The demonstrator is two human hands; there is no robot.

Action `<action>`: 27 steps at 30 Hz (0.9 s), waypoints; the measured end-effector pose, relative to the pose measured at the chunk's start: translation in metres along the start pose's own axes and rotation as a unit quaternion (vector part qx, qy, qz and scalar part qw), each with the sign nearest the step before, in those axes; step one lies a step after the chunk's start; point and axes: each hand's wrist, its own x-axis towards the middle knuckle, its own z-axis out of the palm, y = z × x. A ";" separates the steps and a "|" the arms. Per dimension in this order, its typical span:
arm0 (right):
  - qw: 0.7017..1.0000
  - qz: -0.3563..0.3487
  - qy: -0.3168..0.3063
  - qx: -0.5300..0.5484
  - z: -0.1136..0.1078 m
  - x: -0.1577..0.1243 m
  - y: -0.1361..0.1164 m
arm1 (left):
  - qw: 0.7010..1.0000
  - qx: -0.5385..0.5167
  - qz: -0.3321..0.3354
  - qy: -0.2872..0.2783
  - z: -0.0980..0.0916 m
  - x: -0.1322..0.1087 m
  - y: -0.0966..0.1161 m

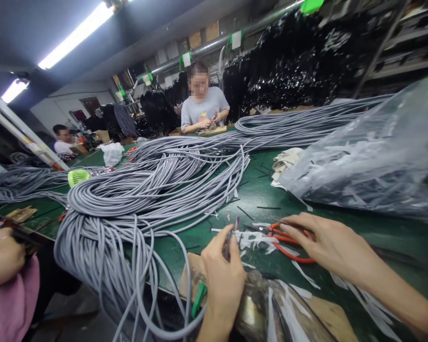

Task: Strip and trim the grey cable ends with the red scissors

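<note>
My left hand (223, 275) pinches the stripped end of a grey cable (229, 242), with coloured inner wires showing at its tip, above the green table (199, 232). My right hand (324, 242) lies over red-handled pliers (288, 242) on the table to the right, fingers curled on the handles. White scraps of stripped sheath (257, 240) lie between the two hands. A large heap of grey cables (135, 199) covers the table to the left and runs off its near edge.
A clear plastic bag of offcuts (371, 161) sits at the right. A person in a grey shirt (203, 109) works at the far side, another sits far left, and a co-worker's hand with pink sleeve (3, 266) is near left. Black bundles hang behind.
</note>
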 end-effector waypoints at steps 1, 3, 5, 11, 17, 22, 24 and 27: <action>1.000 -0.005 -0.007 -0.027 0.001 0.001 0.004 | 1.000 0.000 0.002 -0.001 0.000 -0.001 0.000; 0.997 -0.014 -0.015 -0.069 0.003 0.002 0.010 | 1.000 0.003 -0.001 -0.001 -0.001 -0.002 0.000; 0.996 -0.010 -0.007 -0.089 0.005 0.002 0.015 | 1.000 0.006 -0.003 0.001 -0.001 -0.002 0.000; 0.990 -0.014 0.015 -0.143 0.012 0.006 0.027 | 1.000 0.004 -0.001 0.002 -0.001 -0.002 -0.002; 0.989 -0.054 -0.033 -0.130 0.026 0.003 0.023 | 1.000 0.002 -0.006 -0.004 -0.001 -0.002 -0.003; 0.989 -0.047 -0.049 -0.132 0.035 -0.005 0.018 | 0.999 -0.010 -0.044 -0.006 -0.001 -0.002 -0.001; 0.990 -0.041 -0.041 -0.128 0.035 -0.006 0.018 | 0.998 -0.022 -0.051 -0.002 -0.001 -0.002 -0.001; 0.993 -0.046 -0.028 -0.108 0.030 -0.003 0.016 | 0.998 -0.034 -0.052 0.000 -0.003 -0.002 -0.001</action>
